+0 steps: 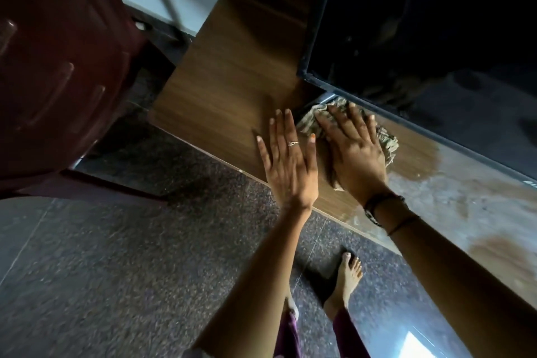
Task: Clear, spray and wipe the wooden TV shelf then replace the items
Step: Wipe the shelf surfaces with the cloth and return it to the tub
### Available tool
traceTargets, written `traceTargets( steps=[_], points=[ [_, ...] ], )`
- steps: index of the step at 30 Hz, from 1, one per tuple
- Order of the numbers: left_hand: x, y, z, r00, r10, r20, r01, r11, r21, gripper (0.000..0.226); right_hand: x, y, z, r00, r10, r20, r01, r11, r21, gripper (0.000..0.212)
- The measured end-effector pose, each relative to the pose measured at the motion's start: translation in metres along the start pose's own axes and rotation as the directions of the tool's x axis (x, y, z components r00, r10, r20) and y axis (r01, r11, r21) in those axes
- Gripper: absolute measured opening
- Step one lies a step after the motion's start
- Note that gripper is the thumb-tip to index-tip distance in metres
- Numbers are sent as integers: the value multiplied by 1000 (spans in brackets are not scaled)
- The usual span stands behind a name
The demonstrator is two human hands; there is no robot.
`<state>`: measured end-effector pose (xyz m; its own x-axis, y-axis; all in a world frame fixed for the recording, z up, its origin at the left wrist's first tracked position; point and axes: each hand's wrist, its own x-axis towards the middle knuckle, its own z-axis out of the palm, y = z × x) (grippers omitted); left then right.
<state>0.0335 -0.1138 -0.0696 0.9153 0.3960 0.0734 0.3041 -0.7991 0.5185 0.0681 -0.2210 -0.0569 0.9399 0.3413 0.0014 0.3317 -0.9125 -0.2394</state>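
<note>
There was a single view, from a wide-angle camera worn on the person's head. It looked forward and steeply down, tilted so the wooden TV shelf (pixel 220 73) ran slantwise from upper middle to lower right. The camera sat close above the shelf, near enough that both forearms reached up from the bottom edge. Left of the shelf lay the speckled floor (pixel 116 270); right of the shelf rose the dark television screen (pixel 421 23), cut off by the frame.
</note>
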Motion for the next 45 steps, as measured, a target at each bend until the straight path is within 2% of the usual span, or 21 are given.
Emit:
traceTargets(
  steps=[5,7,9,11,12,14,16,17,18,20,22,24,26,28,29,31,33,35,38,40,45],
  points=[
    [0,0,2,1000,-7,-13,7,1000,27,64,-5,-23,11,973,221,-59,-216,973,77,53],
    [0,0,2,1000,-6,-10,6,998,57,63,-12,-13,8,999,36,3,-36,998,42,53],
    [0,-1,4,1000,-2,-19,4,996,93,62,-12,12,1,964,-252,82,255,966,-29,51],
    [-1,-2,6,999,7,-31,-3,992,126,61,-2,35,-8,933,-339,122,347,936,-56,48],
    [-1,-2,7,999,9,-33,-4,991,132,61,2,38,-12,962,-255,96,261,964,-55,47],
    [-1,-2,7,999,10,-37,-5,992,127,61,9,32,-13,996,93,-4,-93,996,-3,45],
    [-1,-1,7,999,9,-32,-5,994,112,61,8,12,-6,921,384,-71,-377,921,96,49],
    [-1,-2,6,1000,9,-30,-5,995,102,61,3,1,-3,911,402,-93,-392,913,112,51],
    [-1,-2,6,1000,8,-27,-5,995,98,62,-5,-7,1,939,328,-101,-319,943,94,50],
    [-1,-2,6,1000,4,-17,-2,994,106,62,-27,-4,4,1000,0,-4,0,1000,12,48],
    [-1,-3,7,1000,12,-8,-11,995,102,62,-33,20,-4,924,-359,136,368,929,-48,49],
    [-2,-3,7,1000,31,2,-31,994,103,61,-18,46,-12,847,-494,194,514,855,-65,52],
    [-3,-4,8,999,45,1,-45,992,122,59,-1,53,-20,916,-359,179,374,926,-53,44],
    [-3,-5,9,998,60,-26,-55,988,143,53,8,47,-17,996,54,68,-52,998,-26,43],
    [-4,-5,8,995,91,-32,-84,983,160,51,10,39,-13,963,270,-16,-271,963,-5,48],
    [-6,-3,7,971,236,26,-237,954,185,56,13,14,-9,851,514,-110,-510,858,68,57],
    [-6,-2,6,899,424,108,-438,878,193,64,6,-3,-5,871,490,-36,-487,870,73,59],
    [-5,-2,7,845,520,122,-534,826,180,63,-10,0,-6,986,166,10,-166,986,7,56],
    [-2,-2,12,837,540,89,-547,827,129,63,-8,44,-18,951,-270,148,284,955,-82,47],
    [-2,-3,15,828,553,87,-560,815,146,71,6,63,-28,942,-244,229,260,965,-41,43],
    [0,-6,19,802,591,87,-597,792,125,59,11,72,-36,957,185,222,-188,982,-8,44]
  ],
)
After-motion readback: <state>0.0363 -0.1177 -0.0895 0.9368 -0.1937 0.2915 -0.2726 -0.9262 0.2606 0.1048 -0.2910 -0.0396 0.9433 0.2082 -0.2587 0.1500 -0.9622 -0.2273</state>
